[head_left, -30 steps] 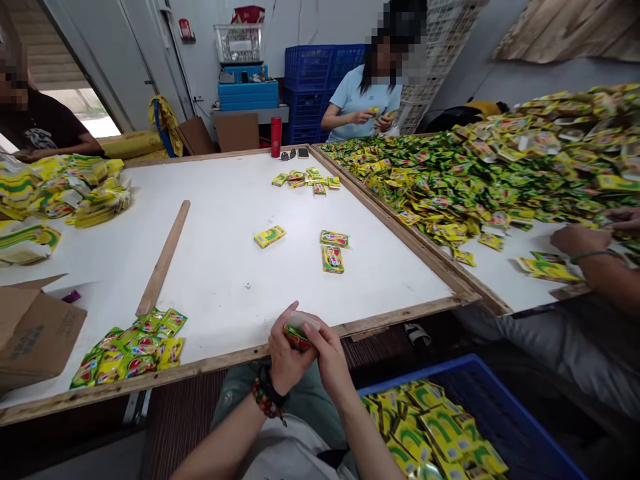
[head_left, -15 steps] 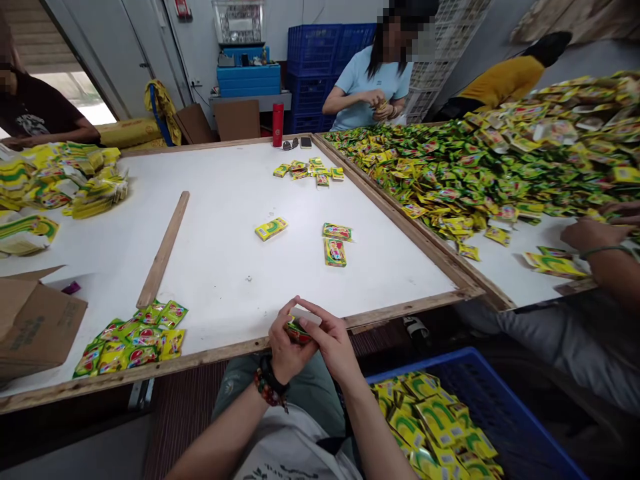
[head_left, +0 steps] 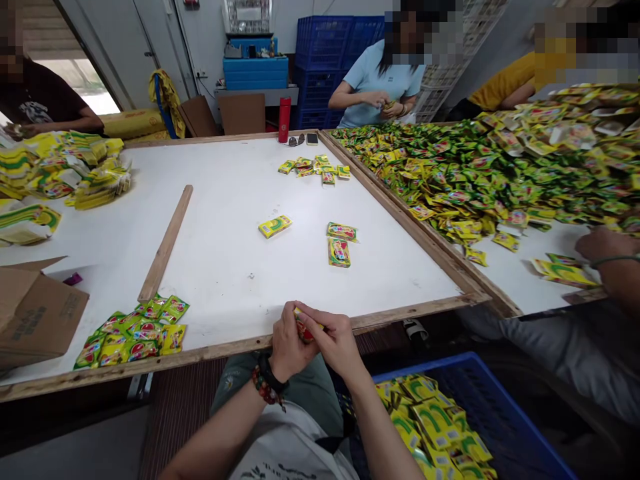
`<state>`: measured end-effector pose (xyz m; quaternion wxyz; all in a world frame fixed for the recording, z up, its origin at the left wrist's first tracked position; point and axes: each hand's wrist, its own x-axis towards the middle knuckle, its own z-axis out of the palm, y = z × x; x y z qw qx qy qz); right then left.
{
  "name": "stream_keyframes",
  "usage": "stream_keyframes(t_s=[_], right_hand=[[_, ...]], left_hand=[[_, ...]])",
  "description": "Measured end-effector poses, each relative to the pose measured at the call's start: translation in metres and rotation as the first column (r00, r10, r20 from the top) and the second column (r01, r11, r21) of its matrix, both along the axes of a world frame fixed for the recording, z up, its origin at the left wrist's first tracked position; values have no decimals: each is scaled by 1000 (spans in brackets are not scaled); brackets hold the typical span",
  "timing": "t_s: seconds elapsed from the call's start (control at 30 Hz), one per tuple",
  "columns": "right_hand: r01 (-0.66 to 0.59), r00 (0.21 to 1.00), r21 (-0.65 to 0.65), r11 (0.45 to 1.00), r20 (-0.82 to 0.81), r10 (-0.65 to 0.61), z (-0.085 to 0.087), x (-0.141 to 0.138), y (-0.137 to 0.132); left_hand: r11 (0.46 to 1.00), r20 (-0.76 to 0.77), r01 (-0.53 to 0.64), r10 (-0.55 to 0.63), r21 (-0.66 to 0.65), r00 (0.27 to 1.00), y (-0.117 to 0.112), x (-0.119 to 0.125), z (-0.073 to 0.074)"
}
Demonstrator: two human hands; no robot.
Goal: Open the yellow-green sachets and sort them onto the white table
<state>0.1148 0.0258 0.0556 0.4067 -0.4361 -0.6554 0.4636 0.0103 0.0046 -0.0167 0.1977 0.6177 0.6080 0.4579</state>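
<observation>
Both my hands meet over the table's front edge around a small printed box [head_left: 305,328], red, green and yellow. My left hand [head_left: 289,343] wraps its near side, with a beaded bracelet and a dark band at the wrist. From the right, my right hand [head_left: 340,343] grips the same box, its thumb across the front. Much of the box is hidden by fingers. Ahead on the white table lie a yellow box [head_left: 275,227] and two more boxes, one green and red [head_left: 342,231], the other upright to me [head_left: 339,253].
Green and yellow sachets [head_left: 135,337] lie front left, by a wooden strip [head_left: 167,240] and a cardboard carton [head_left: 43,320]. Flattened boxes [head_left: 65,167] are stacked far left. A sachet heap [head_left: 475,167] fills the right table. A blue crate [head_left: 500,400] holds yellow boxes. Co-workers sit around.
My fingers have closed in at the top of the box; the pale flap that showed there is now covered. My view has shifted slightly.
</observation>
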Motion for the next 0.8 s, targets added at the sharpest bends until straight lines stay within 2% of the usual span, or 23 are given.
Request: stream_keyframes(t_s=[0.13, 0.2, 0.23, 0.3, 0.33, 0.37, 0.4, 0.43, 0.47, 0.5, 0.57, 0.63, 0.7, 0.8], right_hand=[[-158, 974, 158, 975, 188, 127, -1, -3, -3], [-151, 963, 211, 966, 250, 96, -2, 4, -10], [-115, 962, 224, 968, 267, 52, -2, 13, -14], [22, 941, 219, 975, 325, -94, 0, 44, -26], [114, 905, 205, 972, 383, -187, 0, 65, -32], [207, 836, 187, 960, 476, -273, 1, 87, -38], [274, 738, 162, 948, 597, -315, 0, 110, -43], [319, 638, 135, 938, 701, -318, -1, 130, -48], [331, 577, 115, 937, 761, -297, -2, 146, -53], [324, 554, 92, 941, 788, -268, -5, 156, -56], [285, 615, 50, 957, 757, -223, -10, 161, -61], [241, 715, 21, 970, 672, -192, -17, 149, -60], [217, 790, 16, 976, 585, -186, -22, 130, -55], [230, 867, 24, 973, 449, -216, -24, 104, -39]], left_hand=[[1000, 74, 27, -27, -5, 997, -4, -4, 10], [986, 54, 165, -163, -19, 985, -2, -13, 20], [958, 7, 286, -286, -34, 958, 3, -21, 25], [848, -136, 520, -529, -99, 837, 24, -38, 34], [803, -214, 577, -596, -149, 774, 42, -48, 38], [798, -282, 571, -602, -191, 747, 64, -57, 42], [847, -337, 483, -531, -219, 778, 90, -66, 45], [905, -388, 344, -419, -251, 821, 118, -73, 48], [934, -428, 213, -324, -288, 843, 147, -79, 51], [945, -437, 153, -272, -288, 858, 175, -83, 54], [954, -433, 92, -213, -284, 876, 221, -86, 57], [951, -410, 90, -212, -296, 887, 248, -87, 60], [940, -379, 123, -246, -320, 892, 254, -86, 62], [905, -311, 239, -354, -351, 882, 232, -84, 63]])
